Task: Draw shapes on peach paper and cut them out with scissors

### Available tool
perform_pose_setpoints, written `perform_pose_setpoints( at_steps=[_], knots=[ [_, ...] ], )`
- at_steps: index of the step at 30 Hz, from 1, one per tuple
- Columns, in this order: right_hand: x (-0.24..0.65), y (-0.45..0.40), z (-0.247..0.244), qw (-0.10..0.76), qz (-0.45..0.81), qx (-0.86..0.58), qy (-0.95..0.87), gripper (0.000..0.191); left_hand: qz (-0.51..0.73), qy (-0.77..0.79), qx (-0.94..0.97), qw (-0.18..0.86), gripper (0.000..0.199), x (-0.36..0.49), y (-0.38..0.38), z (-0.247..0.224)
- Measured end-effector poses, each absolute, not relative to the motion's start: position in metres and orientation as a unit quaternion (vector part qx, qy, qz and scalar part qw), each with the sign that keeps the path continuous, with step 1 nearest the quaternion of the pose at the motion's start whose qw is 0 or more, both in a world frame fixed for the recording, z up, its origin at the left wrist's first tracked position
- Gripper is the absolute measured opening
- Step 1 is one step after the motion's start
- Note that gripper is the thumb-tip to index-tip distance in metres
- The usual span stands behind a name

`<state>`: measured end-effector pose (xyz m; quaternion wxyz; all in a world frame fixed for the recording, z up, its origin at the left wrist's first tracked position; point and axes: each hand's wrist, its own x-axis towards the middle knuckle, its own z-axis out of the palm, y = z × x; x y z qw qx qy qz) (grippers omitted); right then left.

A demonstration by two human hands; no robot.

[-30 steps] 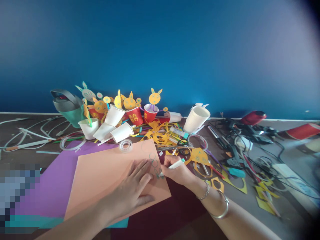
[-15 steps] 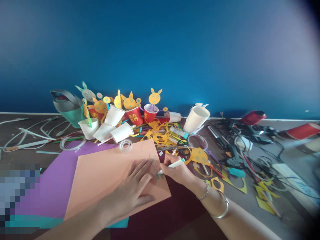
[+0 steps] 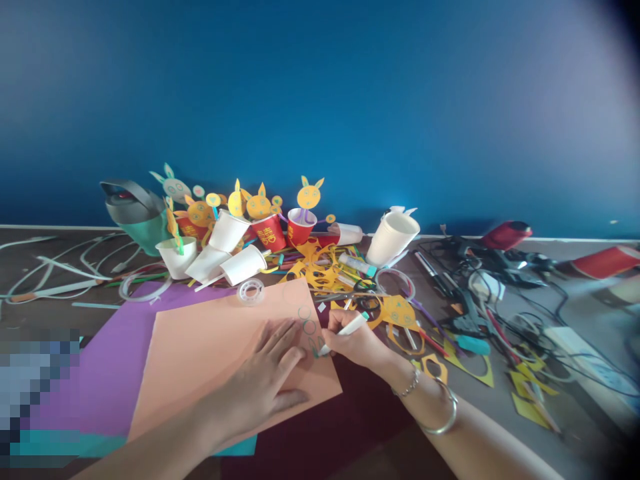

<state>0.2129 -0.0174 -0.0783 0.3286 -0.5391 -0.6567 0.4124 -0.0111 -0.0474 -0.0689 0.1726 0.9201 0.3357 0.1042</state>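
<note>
My left hand (image 3: 273, 373) lies flat on a sheet of orange-pink paper (image 3: 200, 360), fingers stretched out. In my right hand (image 3: 353, 340) is a white marker (image 3: 354, 325) with a teal end, its tip touching the paper near the right edge. Green outlines of circles and pointed ear shapes (image 3: 316, 343) run down that edge, partly beside my left fingertips. Under the orange-pink sheet lie purple paper (image 3: 107, 360) and teal paper (image 3: 237, 445). A roll of clear tape (image 3: 251, 291) rests at the sheet's far edge.
Behind the paper stand white cups (image 3: 230, 230) and red cups (image 3: 301, 228) bearing paper rabbit heads (image 3: 309, 196). Yellow paper scraps (image 3: 320, 270) and a glue stick (image 3: 357, 264) lie to the right. Black cables (image 3: 465, 313) spread further right, white cables (image 3: 65, 273) left.
The marker tip has shifted slightly right and down, and the ear outlines by it show more clearly. My left hand stays in place.
</note>
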Motion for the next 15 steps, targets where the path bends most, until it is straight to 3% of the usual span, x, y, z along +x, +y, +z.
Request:
perform_pose_setpoints(
  at_steps=[15],
  knots=[
    [0.2119, -0.0187, -0.0823, 0.315, 0.387, -0.537, -0.68, 0.032, 0.104, 0.342, 0.916, 0.184, 0.05, -0.0095, -0.0464, -0.0658]
  ],
)
